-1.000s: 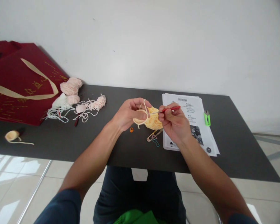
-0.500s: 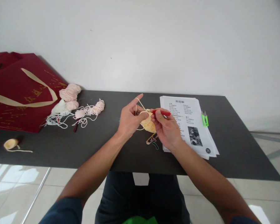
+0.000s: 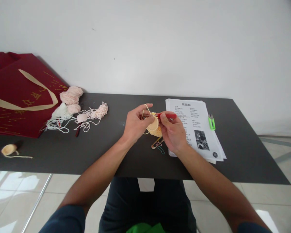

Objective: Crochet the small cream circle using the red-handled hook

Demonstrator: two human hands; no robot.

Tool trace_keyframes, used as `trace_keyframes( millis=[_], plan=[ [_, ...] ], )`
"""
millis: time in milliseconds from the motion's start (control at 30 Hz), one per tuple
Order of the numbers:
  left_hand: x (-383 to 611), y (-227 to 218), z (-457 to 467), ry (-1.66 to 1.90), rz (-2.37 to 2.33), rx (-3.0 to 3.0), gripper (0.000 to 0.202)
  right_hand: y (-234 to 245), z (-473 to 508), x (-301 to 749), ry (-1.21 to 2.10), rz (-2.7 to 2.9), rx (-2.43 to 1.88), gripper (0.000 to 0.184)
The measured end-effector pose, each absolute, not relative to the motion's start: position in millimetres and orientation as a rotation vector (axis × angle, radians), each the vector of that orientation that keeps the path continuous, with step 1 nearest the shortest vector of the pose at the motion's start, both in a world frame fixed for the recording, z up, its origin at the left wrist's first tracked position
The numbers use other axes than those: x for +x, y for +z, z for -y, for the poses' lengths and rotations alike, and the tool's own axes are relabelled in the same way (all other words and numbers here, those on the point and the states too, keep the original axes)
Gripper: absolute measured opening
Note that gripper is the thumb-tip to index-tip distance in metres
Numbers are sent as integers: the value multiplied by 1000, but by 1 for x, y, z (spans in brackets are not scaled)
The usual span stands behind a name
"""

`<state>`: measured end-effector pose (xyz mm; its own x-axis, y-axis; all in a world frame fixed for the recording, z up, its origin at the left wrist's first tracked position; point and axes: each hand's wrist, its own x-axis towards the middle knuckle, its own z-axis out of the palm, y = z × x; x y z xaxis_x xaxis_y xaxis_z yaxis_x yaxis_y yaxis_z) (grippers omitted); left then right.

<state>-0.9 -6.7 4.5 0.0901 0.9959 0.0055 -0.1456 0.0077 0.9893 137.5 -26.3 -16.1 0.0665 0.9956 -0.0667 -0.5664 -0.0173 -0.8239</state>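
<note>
Above the dark table (image 3: 116,155), my left hand (image 3: 135,124) pinches a small round yellow crochet piece (image 3: 153,124), with a strand of pale yarn looped over its forefinger. My right hand (image 3: 172,131) is closed on a red-handled crochet hook (image 3: 165,115) whose metal tip points left into the piece. A bundle of yellow yarn (image 3: 157,132) lies on the table just behind and under the piece. Both hands meet at the middle of the table.
Printed sheets (image 3: 194,127) lie right of my hands, green snips (image 3: 211,122) beside them. Stitch markers and a clip (image 3: 157,144) lie under my hands. Pink and white yarn (image 3: 75,108) lies at the left by a red bag (image 3: 19,94). A small yellow piece (image 3: 8,149) sits far left.
The hands dropped a little toward the table and closed in together. The left forefinger, raised half a second ago, has curled down over the yarn; the hook now points into the piece.
</note>
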Motion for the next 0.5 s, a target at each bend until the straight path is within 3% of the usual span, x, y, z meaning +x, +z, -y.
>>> trace_keyframes(
  millis=[500],
  plan=[
    [3, -3, 8, 1259, -1084, 1148, 59, -21, 26, 142, 1257, 749, -938, 28]
  ],
)
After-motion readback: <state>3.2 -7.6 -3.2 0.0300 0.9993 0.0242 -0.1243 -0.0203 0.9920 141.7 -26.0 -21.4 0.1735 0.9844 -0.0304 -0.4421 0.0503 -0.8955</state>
